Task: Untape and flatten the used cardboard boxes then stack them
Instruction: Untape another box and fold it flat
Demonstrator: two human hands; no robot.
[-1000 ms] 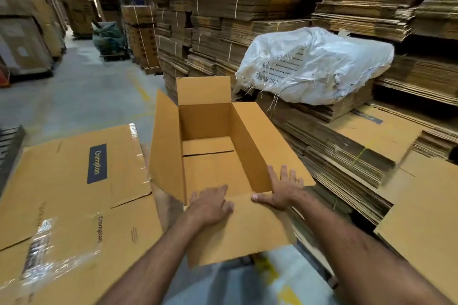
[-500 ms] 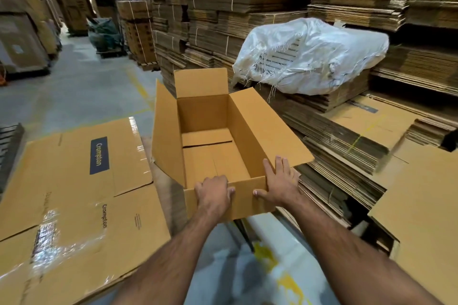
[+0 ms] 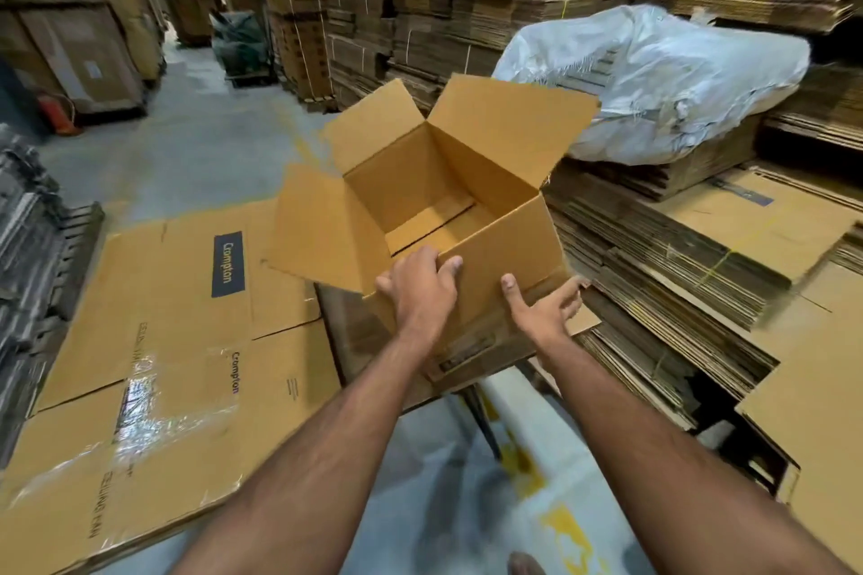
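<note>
An open brown cardboard box (image 3: 495,182) stands in front of me with its top flaps spread out and its inside empty. My left hand (image 3: 420,289) grips the near rim, fingers curled over the edge into the box. My right hand (image 3: 544,310) lies against the near outer wall lower down, thumb up on the wall and fingers reaching round the box's right bottom corner. The box is turned at an angle, one corner pointing away from me. A large flattened box (image 3: 154,341) printed "Crompton", with clear tape on it, lies on the floor to the left.
Stacks of flattened cardboard (image 3: 700,275) fill the right side and the back wall. A white woven sack (image 3: 654,79) lies on one stack. A dark pallet stack (image 3: 32,257) is at the left. The grey aisle floor (image 3: 187,145) runs away to the back left.
The box has been turned clockwise and lifted a little, its corner now pointing away. My right hand slid from the near rim down to the lower right wall; my left hand kept the rim.
</note>
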